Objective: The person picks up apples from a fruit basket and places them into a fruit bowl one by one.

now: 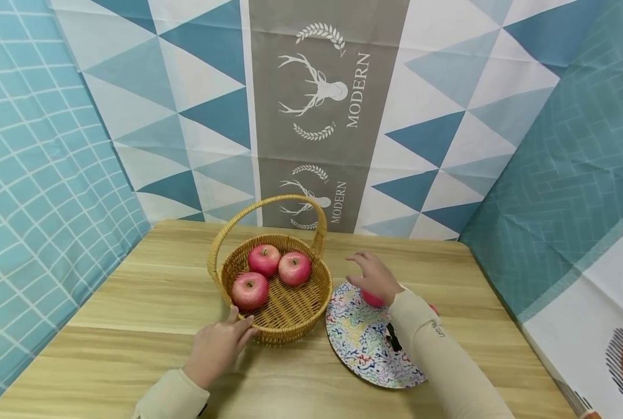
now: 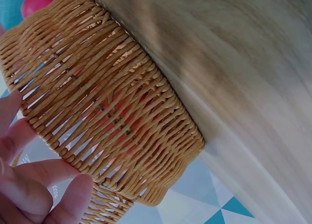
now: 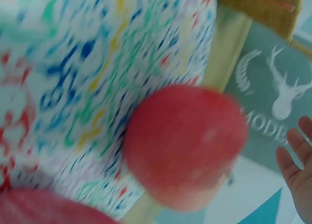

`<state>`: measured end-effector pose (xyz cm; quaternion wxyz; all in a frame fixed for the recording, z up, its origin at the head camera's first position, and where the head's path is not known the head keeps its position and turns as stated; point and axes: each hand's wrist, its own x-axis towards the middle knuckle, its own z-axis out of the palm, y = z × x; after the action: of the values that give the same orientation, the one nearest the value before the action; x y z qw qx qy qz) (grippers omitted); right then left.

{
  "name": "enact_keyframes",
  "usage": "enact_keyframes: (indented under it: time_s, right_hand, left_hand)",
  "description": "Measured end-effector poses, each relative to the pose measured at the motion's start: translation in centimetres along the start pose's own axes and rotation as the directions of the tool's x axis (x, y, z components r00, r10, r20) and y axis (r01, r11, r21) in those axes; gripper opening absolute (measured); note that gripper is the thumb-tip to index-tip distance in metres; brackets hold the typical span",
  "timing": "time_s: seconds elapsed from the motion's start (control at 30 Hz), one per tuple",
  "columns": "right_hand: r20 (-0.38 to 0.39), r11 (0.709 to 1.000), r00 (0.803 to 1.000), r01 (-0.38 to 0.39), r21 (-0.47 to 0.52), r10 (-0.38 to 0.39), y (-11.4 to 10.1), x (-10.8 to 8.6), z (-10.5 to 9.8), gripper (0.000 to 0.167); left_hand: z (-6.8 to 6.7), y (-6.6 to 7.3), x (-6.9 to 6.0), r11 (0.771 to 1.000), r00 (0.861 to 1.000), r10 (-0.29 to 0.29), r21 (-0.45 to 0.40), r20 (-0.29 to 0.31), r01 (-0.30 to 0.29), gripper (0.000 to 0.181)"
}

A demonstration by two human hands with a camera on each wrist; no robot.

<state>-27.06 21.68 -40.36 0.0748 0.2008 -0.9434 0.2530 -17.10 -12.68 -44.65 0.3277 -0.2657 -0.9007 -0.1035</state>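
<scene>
A round wicker basket (image 1: 290, 333) with a tall handle holds three red apples, among them a front-left apple (image 1: 250, 291). My left hand (image 1: 219, 347) grips the basket's front-left rim; in the left wrist view its fingers (image 2: 46, 173) bend onto the woven rim. My right hand (image 1: 375, 277), fingers spread and holding nothing, hovers over the far side of a round, colourfully patterned board (image 1: 353, 343). Beneath it an apple (image 1: 371, 298) shows partly. The right wrist view has this apple (image 3: 185, 146) near the board's edge and part of another apple (image 3: 44, 209).
The wooden table (image 1: 149, 291) ends at a patterned back wall (image 1: 206, 116), with blue tiled cloth (image 1: 39, 174) at left and teal cloth (image 1: 558, 233) at right. The handle (image 1: 266, 201) arches above the basket. A dark mark (image 1: 393, 337) lies on the board beside my right sleeve.
</scene>
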Motion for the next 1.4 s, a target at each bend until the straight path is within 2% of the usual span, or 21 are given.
enact_keyframes:
  time_s: [0.13,0.27,0.43,0.57,0.77,0.87,1.0,1.13,1.3,1.4]
  right_hand:
    - [0.013,0.999,1.0,0.026,0.029,-0.026,-1.1,0.2,0.1,0.046]
    - [0.001,0.998,0.999,0.044,0.046,-0.044,-1.6,0.4,0.2,0.045]
    - [0.019,0.994,0.999,0.029,0.102,-0.031,-1.6,0.4,0.1,0.043]
    - [0.03,0.988,1.0,-0.011,0.156,0.007,-1.8,0.5,0.3,0.042]
    - [0.049,0.983,0.999,0.005,0.182,-0.014,-3.1,1.5,1.5,0.044]
    - [0.055,0.98,0.997,0.042,0.196,-0.054,-4.5,2.0,1.8,0.044]
    - [0.035,0.967,0.986,0.151,0.204,-0.162,-6.3,2.7,2.0,0.041]
    - [0.023,0.948,0.972,0.223,0.228,-0.234,-7.8,3.3,2.2,0.037]
    - [0.071,0.95,0.968,0.219,0.223,-0.24,-8.9,3.8,2.5,0.042]
    - [0.104,0.957,0.965,0.22,0.188,-0.242,-9.2,3.9,2.5,0.046]
  left_hand:
    - [-0.1,-0.2,0.1,0.999,0.999,0.028,0.017,0.022,-0.028,0.03]
    - [-0.3,-1.0,0.1,0.994,0.994,0.103,0.022,0.041,-0.104,0.028]
    - [-0.5,-2.1,-0.3,0.986,0.986,0.165,-0.009,0.003,-0.165,0.038]
    - [-0.3,-2.0,-0.4,0.988,0.988,0.152,0.003,-0.009,-0.152,0.043]
    - [-0.5,-1.2,-0.5,0.994,0.994,0.104,0.014,0.02,-0.104,0.035]
    - [-0.3,-1.3,-0.6,0.992,0.992,0.127,0.004,-0.013,-0.127,0.032]
    - [0.2,-1.6,-0.8,0.985,0.982,0.173,0.006,-0.073,-0.173,0.047]
    - [0.6,-1.6,-0.8,0.982,0.977,0.187,0.022,-0.101,-0.185,0.058]
    - [0.8,-1.2,-0.6,0.985,0.978,0.174,0.035,-0.115,-0.172,0.06]
    - [0.8,-0.8,-0.3,0.986,0.982,0.166,0.046,-0.093,-0.163,0.054]
